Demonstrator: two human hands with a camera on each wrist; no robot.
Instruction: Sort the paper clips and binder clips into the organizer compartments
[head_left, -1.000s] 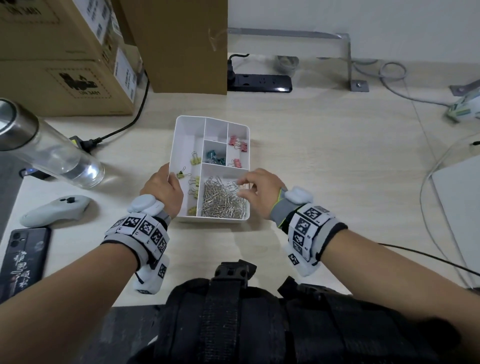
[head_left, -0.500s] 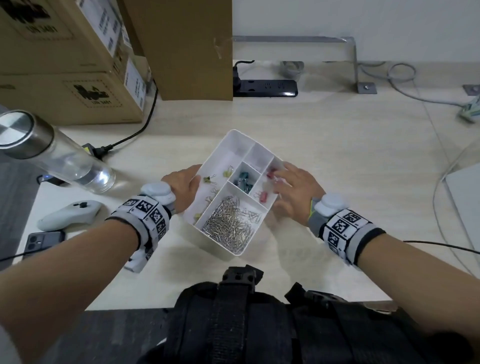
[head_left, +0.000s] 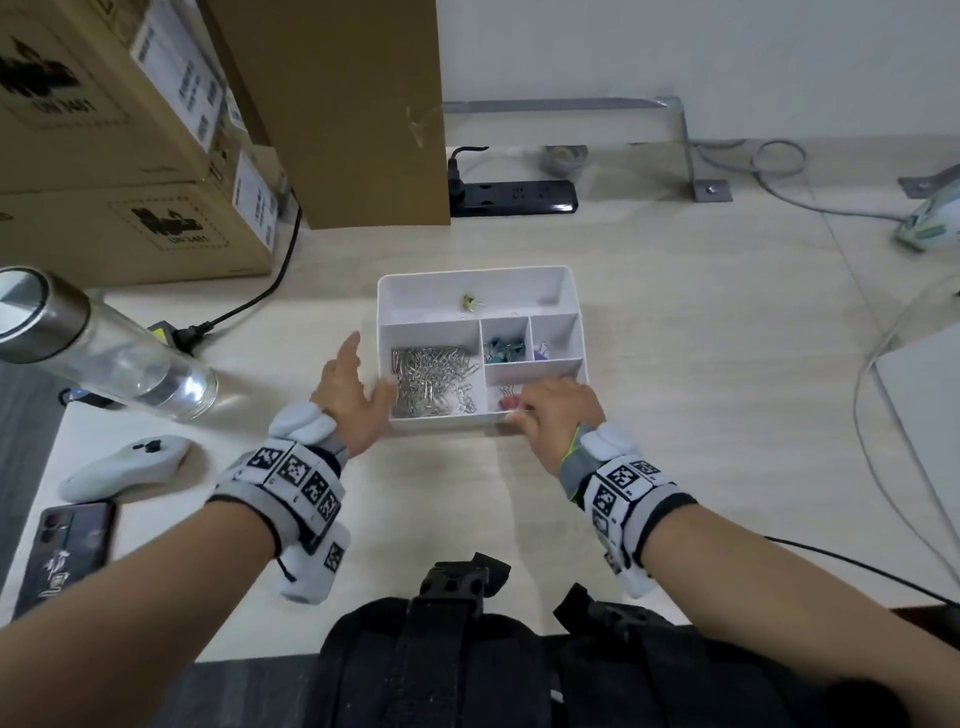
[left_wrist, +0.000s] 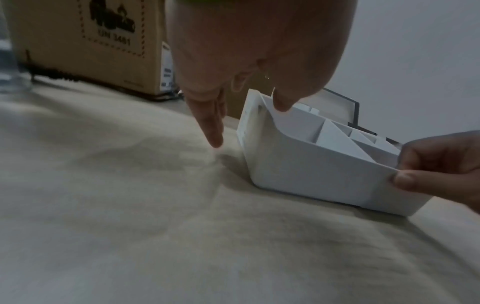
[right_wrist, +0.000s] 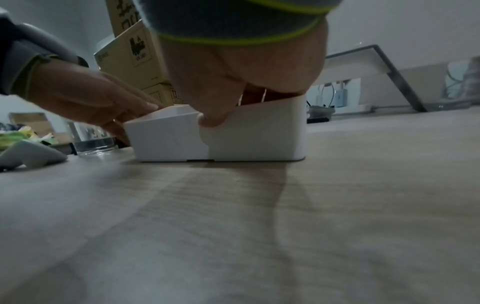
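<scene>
Organizer (head_left: 566, 291), a white compartmented tray, sits flat on a pale wood-grain desk (head_left: 701, 364) in front of a person wearing marker-patterned wristbands. The right hand (head_left: 558, 415) pinches the tray's near right corner, thumb on the outer wall and fingers curled over the rim into the compartment holding a pink binder clip (head_left: 509, 401). The left hand (head_left: 353, 389) is spread with fingers straight beside the tray's left wall, its thumb at the rim; whether the fingers touch the wall cannot be told.

Silver paper clips (head_left: 431, 376) fill the large near-left compartment. Teal binder clips (head_left: 503, 347) lie in a small middle cell, a purple binder clip (head_left: 541, 354) in the cell to their right, and a single yellow-green binder clip (head_left: 470, 302) in the long far compartment.

Stacked cardboard boxes (head_left: 130, 171) at far left carry a dashed-border mark reading "UN 3481"; their white labels are too blurred to read. A clear bottle with a metal cap (head_left: 98, 348), a white controller (head_left: 127, 465) and a dark phone (head_left: 65, 545) stand on the left. A black power strip (head_left: 514, 197) lies by the wall.
</scene>
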